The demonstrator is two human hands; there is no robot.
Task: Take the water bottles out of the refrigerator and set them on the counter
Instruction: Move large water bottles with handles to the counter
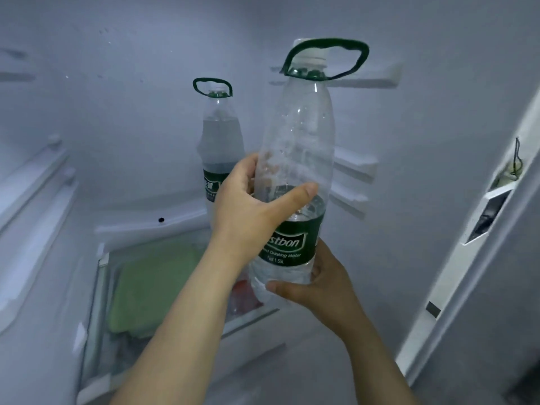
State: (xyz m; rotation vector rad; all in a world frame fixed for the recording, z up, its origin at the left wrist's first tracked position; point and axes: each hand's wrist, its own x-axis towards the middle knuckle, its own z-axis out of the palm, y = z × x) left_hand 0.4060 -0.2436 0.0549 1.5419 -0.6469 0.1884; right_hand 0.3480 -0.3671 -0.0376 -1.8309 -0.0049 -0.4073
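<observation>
Two clear, smooth plastic water bottles, green-labelled, green loop handle (pixel 324 58) at each neck: far bottle (pixel 220 141) upright inside the refrigerator (pixel 117 112); near bottle (pixel 295 171) held up, part-full, my left hand (pixel 251 206) wrapped round its middle, my right hand (pixel 324 285) gripping its base. Step, I judge: removal of the first bottle; next, carry it level to the table, out of view.

- There is a single view, from a wide-angle camera worn on the person's head, so no second view shares any of it.
- It faces forward and somewhat downward, straight into the open refrigerator (pixel 131 127).
- It sits close in: both forearms rise from the bottom edge, and the left hand (pixel 245 206) and right hand (pixel 327 285) sit mid-frame.
- The water bottle (pixel 295 159) they hold spans well over half the frame's height.
</observation>
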